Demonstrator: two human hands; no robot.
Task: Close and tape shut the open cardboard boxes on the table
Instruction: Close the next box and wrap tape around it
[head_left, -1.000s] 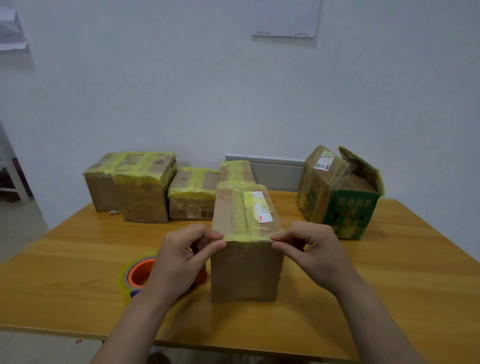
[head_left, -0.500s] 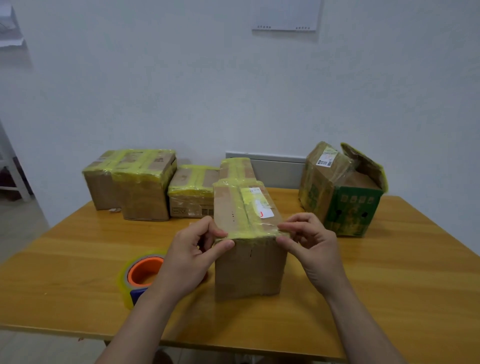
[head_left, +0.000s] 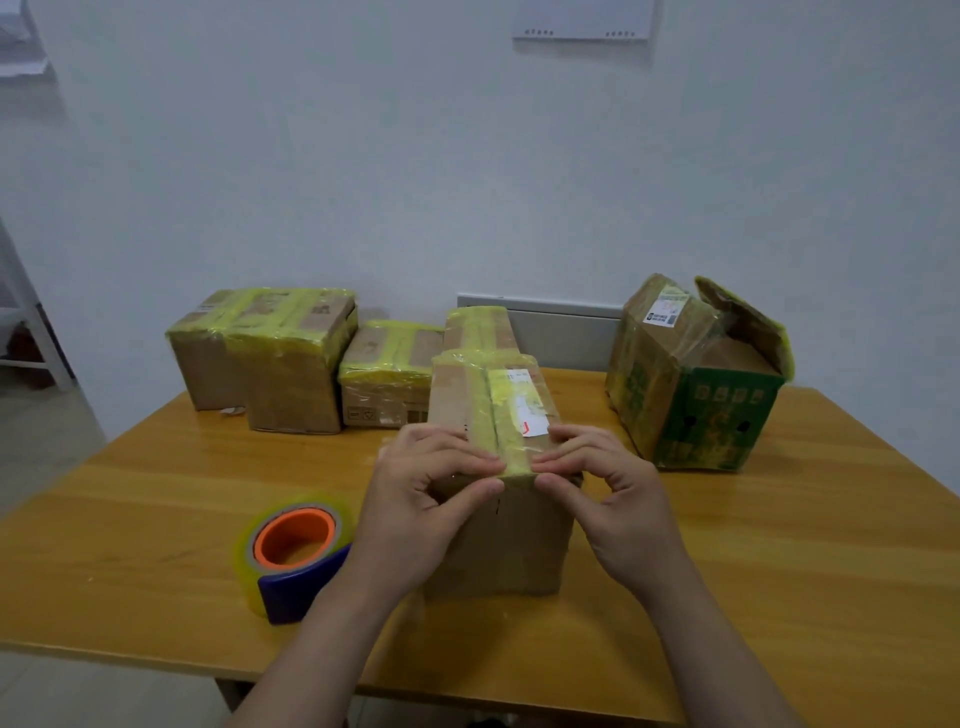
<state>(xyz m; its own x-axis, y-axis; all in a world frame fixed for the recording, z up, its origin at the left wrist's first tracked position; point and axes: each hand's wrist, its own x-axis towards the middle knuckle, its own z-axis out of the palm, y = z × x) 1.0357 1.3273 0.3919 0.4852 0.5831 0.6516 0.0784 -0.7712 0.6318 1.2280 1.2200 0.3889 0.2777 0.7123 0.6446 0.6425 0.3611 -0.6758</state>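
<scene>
Cardboard box (head_left: 498, 540) stands at the near middle of the desk (head_left: 779, 545) with its long side running away from the person. Its flaps are down, and a strip of yellow tape (head_left: 485, 415) runs along the top seam and folds over the near edge. A white label (head_left: 532, 410) sits on the top, just right of the strip.

The left hand (head_left: 415, 499) meets the cardboard box from its left. The fingers curl onto the top near edge and the thumb presses the front face just under it, so this grip is clamped on the edge beside the tape's end. The right hand (head_left: 613, 499) mirrors it from the box's right, its grip pinched on the same edge in the same way. The two thumb tips lie close together on either side of the tape end, not touching.

Left of the box, just beside the left wrist, a tape roll (head_left: 293, 551) with an orange core and a dark blue holder lies on the desk.

Directly behind the box is a narrow taped box (head_left: 480, 327); whether the two touch cannot be told. Behind and to the left sits a small taped box (head_left: 387, 379). Farther left is a large taped box (head_left: 280, 364), which may be two set together.

Behind and to the right, well apart from the box, an open green-printed box (head_left: 717, 421) stands with its flaps raised.
</scene>
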